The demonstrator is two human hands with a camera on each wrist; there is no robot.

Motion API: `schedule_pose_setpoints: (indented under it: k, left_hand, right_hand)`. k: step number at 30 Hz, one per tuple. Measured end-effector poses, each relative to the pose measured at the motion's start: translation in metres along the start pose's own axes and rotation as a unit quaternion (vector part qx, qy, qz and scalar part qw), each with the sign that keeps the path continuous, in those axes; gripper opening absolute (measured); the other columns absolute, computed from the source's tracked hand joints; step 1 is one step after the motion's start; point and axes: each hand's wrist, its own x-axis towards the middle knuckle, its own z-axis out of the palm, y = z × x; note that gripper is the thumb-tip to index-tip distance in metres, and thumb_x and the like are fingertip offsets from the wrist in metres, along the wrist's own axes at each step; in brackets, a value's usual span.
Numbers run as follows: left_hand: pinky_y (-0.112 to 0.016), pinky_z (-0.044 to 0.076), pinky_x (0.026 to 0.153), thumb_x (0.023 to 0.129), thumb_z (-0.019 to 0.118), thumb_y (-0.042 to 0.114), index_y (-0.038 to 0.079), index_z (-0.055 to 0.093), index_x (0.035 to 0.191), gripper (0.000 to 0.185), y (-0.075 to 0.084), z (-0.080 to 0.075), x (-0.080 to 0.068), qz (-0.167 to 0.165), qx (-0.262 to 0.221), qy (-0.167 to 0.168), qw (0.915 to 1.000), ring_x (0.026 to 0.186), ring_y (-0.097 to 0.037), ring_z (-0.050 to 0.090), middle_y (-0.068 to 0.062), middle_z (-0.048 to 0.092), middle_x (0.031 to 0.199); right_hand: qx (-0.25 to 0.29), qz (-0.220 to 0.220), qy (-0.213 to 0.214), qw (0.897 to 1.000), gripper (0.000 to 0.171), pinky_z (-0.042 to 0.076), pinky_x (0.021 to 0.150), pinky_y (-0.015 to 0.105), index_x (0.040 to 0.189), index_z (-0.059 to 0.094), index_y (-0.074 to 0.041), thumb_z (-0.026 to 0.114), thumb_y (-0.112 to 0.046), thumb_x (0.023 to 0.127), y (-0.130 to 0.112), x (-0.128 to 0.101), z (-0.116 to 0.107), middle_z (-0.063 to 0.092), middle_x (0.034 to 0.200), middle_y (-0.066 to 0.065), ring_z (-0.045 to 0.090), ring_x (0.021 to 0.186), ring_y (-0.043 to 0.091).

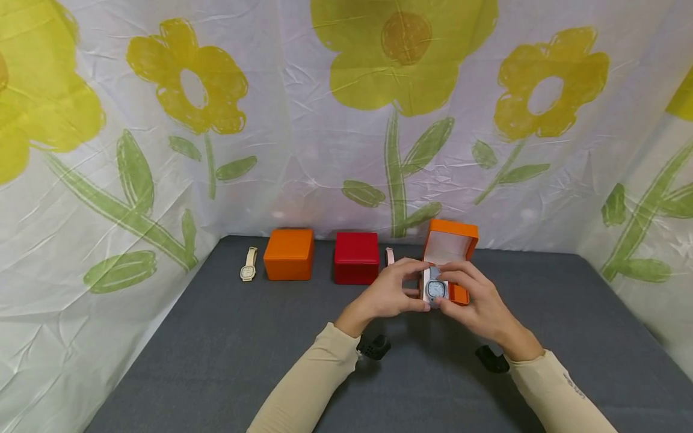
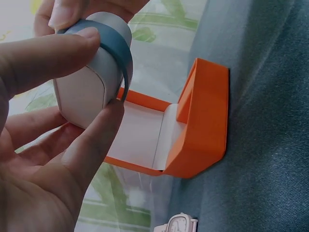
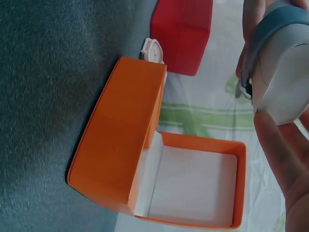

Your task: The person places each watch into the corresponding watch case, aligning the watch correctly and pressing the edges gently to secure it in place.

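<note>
Over the grey bench [image 1: 216, 373], both my hands grip a white cushion [image 2: 89, 92] wearing a blue-strapped watch [image 1: 435, 289]: left hand [image 1: 387, 293] pinching one side, right hand [image 1: 476, 300] the other. It is lifted just in front of the open orange box [image 1: 452, 246], whose white-lined tray sits empty; seating it appears undone.

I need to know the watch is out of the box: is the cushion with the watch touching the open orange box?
Apart. In the left wrist view the cushion is held above the open orange box, its tray bare.
</note>
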Motion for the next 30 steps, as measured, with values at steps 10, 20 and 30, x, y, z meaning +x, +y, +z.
schedule_pose_setpoints:
  k: [10,20,30]
  left_hand:
    - [-0.031,0.052,0.087,0.075,0.078,-0.004,0.007,0.048,0.139,0.072,-0.001,0.005,0.001,0.011,0.017,-0.007,0.9998,0.123,-0.016,0.051,-0.004,0.044,0.136]
    - [-0.034,0.052,0.086,0.073,0.079,-0.004,0.005,0.048,0.138,0.072,-0.001,0.003,0.000,0.015,0.015,0.008,0.9998,0.121,-0.017,0.052,-0.004,0.045,0.134]
    - [-0.040,0.051,0.089,0.074,0.080,0.000,0.009,0.051,0.136,0.070,-0.002,-0.001,0.001,0.017,-0.011,0.033,0.9992,0.117,-0.016,0.055,-0.002,0.049,0.131]
  right_hand:
    - [0.005,0.050,0.047,0.998,0.039,0.047,0.082,0.014,0.106,0.066,-0.005,0.078,0.006,0.071,-0.003,0.000,0.001,0.058,0.110,0.010,0.056,0.095,0.019]
    - [-0.002,0.074,0.013,0.997,0.044,0.041,0.086,0.017,0.111,0.061,0.004,0.078,0.005,0.070,-0.037,0.013,-0.013,0.056,0.114,0.019,0.053,0.099,0.029]
    - [0.023,0.108,-0.045,0.993,0.069,0.045,0.089,0.023,0.132,0.050,-0.005,0.083,-0.007,0.072,-0.018,0.005,-0.013,0.051,0.128,0.009,0.052,0.106,0.022]
